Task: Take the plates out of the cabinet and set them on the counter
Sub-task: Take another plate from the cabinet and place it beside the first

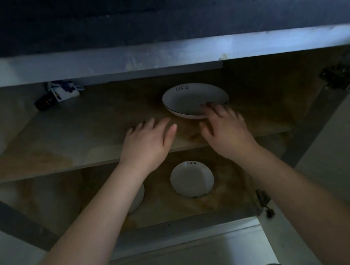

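An open cabinet [304,124] fills the dim view, its inside lined in brownish wood grain with blotchy darker stains. The landmark is the upper shelf [88,129], a flat board running the full width.

On the upper shelf, toward its right half and well back from the front edge, sits a white plate [188,98] with dark lettering near its far rim. The right hand [225,129] reaches over the shelf's front edge; its fingers [210,109] are spread and lie over the plate's near rim, touching it, though whether they curl under the rim cannot be told. The left hand [150,140] hovers above the shelf just left of the plate, apart from it, fingers loosely spread and holding nothing.

At the shelf's far left corner lies a small dark object with white packaging [57,96], too blurred to identify.

Below the upper shelf, on the cabinet floor, rests a second white plate [191,180] with the same lettering, and left of it a third plate [138,198] mostly hidden behind the left forearm.

Above the shelf runs the cabinet's pale top rail [165,53], with a dark surface over it. A metal hinge [334,77] is on the right wall.
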`<move>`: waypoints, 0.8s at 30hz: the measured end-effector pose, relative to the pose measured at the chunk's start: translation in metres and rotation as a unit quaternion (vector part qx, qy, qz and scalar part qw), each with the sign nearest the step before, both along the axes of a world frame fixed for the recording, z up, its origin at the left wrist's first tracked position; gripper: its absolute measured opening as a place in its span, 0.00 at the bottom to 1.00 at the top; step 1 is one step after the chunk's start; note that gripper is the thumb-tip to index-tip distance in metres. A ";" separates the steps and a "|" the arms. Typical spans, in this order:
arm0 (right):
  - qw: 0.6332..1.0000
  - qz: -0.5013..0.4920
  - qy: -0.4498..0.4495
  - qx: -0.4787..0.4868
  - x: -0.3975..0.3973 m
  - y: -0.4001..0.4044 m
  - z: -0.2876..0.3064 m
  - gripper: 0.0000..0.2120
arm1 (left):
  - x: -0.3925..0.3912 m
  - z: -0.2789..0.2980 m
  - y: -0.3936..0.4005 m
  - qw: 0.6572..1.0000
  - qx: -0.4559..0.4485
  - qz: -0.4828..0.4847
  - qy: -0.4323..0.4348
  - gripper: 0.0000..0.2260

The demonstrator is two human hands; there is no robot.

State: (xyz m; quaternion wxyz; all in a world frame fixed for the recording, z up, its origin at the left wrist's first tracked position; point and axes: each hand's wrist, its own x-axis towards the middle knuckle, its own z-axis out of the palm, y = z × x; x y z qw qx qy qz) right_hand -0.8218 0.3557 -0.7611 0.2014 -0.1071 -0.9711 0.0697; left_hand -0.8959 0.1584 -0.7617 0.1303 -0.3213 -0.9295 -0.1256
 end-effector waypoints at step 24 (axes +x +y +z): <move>0.826 -0.154 0.098 -0.533 -0.009 0.043 0.031 0.21 | -0.053 0.026 0.050 0.649 0.561 0.076 -0.509 0.24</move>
